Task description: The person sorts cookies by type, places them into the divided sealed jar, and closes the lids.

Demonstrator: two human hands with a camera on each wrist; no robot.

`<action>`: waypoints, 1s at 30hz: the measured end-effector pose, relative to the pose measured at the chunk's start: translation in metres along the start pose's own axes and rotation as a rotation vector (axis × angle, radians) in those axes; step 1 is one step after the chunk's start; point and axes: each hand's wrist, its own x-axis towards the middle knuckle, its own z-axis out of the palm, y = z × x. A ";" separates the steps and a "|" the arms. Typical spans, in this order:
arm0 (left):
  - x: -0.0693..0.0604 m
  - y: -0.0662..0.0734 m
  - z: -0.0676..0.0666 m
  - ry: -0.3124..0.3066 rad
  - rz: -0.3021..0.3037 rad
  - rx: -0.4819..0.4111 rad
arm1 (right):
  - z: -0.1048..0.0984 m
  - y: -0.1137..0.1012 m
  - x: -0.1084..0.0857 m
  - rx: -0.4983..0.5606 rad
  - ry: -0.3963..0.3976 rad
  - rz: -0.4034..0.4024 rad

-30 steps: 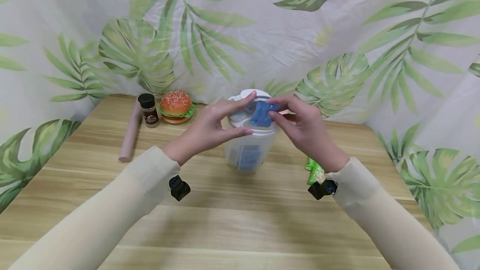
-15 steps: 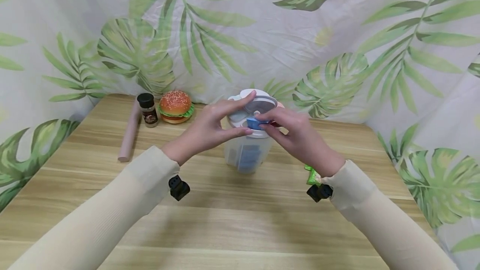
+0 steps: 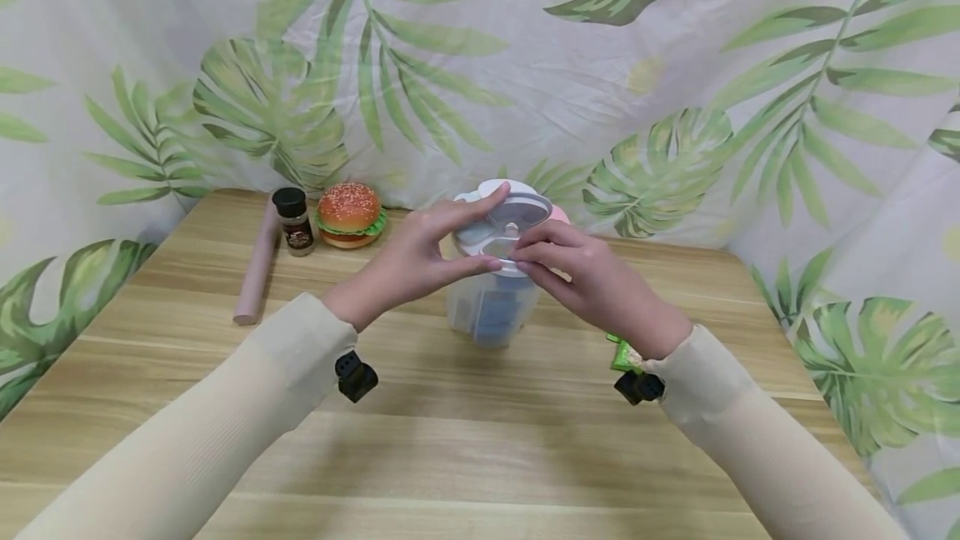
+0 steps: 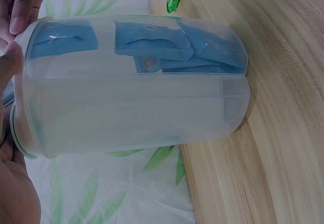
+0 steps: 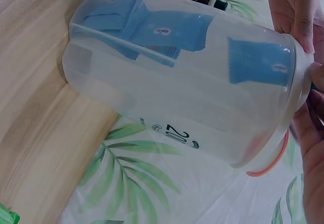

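A clear, divided storage container [image 3: 491, 311] stands upright at the middle of the table, a round flap [image 3: 522, 208] raised on its lid. My left hand [image 3: 420, 252] grips the lid from the left, thumb in front and fingers behind. At the opening, my right hand [image 3: 577, 273] has bent fingertips close together by the rim, with no packet visible between them. Just below the lid, a blue packet [image 4: 63, 39] is inside the container, apart from the other blue packets [image 5: 167, 29] lower in the same compartment. Whether any fingertip touches it is hidden.
Green packets [image 3: 624, 354] lie partly hidden behind my right wrist. At the back left are a pink rod [image 3: 257, 269], a black-capped seasoning bottle [image 3: 295, 223] and a burger [image 3: 351, 215]. A leaf-print cloth [image 3: 570, 90] hangs behind the wooden table [image 3: 480, 457].
My right hand has moved left and down to the opening. The blue packet it pinched has gone through the opening into the container. My left hand stays on the lid.
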 end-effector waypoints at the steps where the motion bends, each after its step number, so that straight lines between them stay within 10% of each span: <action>1: 0.000 0.000 0.000 -0.001 -0.001 0.002 | 0.000 0.000 0.000 -0.005 -0.011 0.000; 13: 0.000 -0.001 0.001 0.003 0.007 -0.001 | 0.001 0.002 0.000 0.107 -0.012 0.074; 18: 0.000 -0.002 0.000 0.008 0.001 -0.001 | -0.004 0.005 0.005 0.285 0.115 0.202; 24: 0.001 -0.001 -0.001 0.022 -0.008 -0.002 | -0.012 0.010 0.011 0.256 0.313 0.385; 30: 0.001 -0.002 0.001 0.029 -0.010 0.002 | -0.015 0.017 0.017 0.468 0.247 0.590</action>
